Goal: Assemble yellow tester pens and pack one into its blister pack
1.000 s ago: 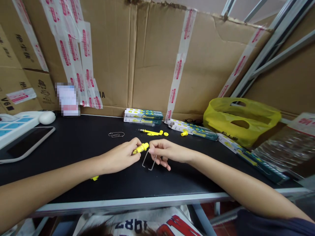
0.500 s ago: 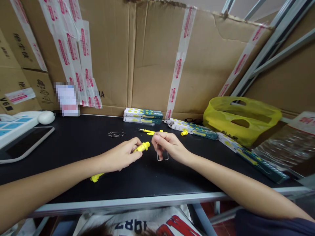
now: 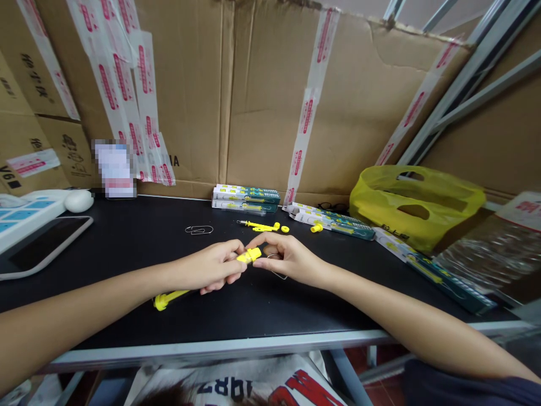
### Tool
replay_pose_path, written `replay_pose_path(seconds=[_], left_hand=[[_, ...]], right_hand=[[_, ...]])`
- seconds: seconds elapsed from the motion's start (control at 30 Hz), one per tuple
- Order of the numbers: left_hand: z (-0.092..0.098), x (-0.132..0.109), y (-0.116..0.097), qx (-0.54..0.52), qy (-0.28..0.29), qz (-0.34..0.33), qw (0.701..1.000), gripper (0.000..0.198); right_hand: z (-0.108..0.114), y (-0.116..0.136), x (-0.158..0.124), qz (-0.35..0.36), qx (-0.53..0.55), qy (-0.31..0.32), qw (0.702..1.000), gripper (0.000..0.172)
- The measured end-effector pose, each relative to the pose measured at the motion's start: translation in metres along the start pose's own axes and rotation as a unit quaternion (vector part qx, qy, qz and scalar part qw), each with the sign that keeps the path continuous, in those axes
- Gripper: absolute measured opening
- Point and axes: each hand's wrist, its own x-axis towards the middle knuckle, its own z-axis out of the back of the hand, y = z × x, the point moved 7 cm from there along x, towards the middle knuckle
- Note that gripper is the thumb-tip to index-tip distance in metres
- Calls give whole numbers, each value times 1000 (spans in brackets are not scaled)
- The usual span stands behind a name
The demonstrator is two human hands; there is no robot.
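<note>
My left hand (image 3: pixel 213 268) is closed around a long yellow plastic tool (image 3: pixel 169 298); its tail sticks out below my wrist and its tip (image 3: pixel 250 256) shows between both hands. My right hand (image 3: pixel 284 257) pinches that yellow tip with thumb and forefinger, and a bent wire clip (image 3: pixel 276 274) hangs under its fingers. Both hands meet over the middle of the black table (image 3: pixel 127 248).
A paper clip (image 3: pixel 199 229) and loose yellow parts (image 3: pixel 264 226) lie behind the hands. Boxed packs (image 3: pixel 245 199) (image 3: pixel 333 219) line the cardboard wall. A yellow plastic bag (image 3: pixel 416 206) sits right. A white device (image 3: pixel 38 231) lies at the left edge.
My right hand swung the wire clip up and away, then came back to the yellow tip. The tool's tail has slid further out below my left wrist.
</note>
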Motion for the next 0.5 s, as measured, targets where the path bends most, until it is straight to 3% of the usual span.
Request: replay_pose_path(seconds=[0.1, 0.27, 0.5], left_hand=[[1, -2, -4, 43, -23, -14, 999, 21], [9, -7, -19, 199, -125, -85, 968, 18], [9, -5, -14, 256, -130, -84, 954, 16]], right_hand=[[-2, -4, 0, -7, 15, 7, 1000, 31], [-5, -4, 1, -29, 55, 1, 998, 32], [-7, -2, 1, -53, 77, -8, 996, 32]])
